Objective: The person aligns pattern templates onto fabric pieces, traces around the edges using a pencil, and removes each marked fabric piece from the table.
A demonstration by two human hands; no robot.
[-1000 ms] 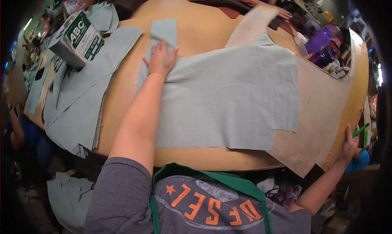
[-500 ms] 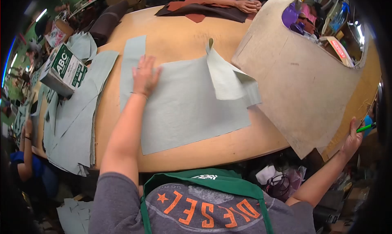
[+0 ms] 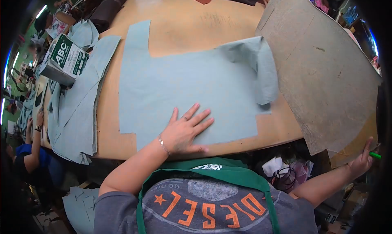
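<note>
A: The left hand (image 3: 187, 132) has moved from the far left of the gray-green fabric (image 3: 183, 83) to its near edge.
B: Gripping?
A: No, flat, fingers spread. The right hand (image 3: 361, 159), well apart, holds a green pen (image 3: 375, 155) by the pattern template's (image 3: 322, 75) lower corner; I can't tell if it grips that.
B: The fabric?
A: On the table (image 3: 183, 22), right end curled up.

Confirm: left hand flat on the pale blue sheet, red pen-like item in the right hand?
Wrong colour: the pen-like item is green, as the head view shows. Left hand flat on the pale blue sheet, item in right hand: both correct.
</note>
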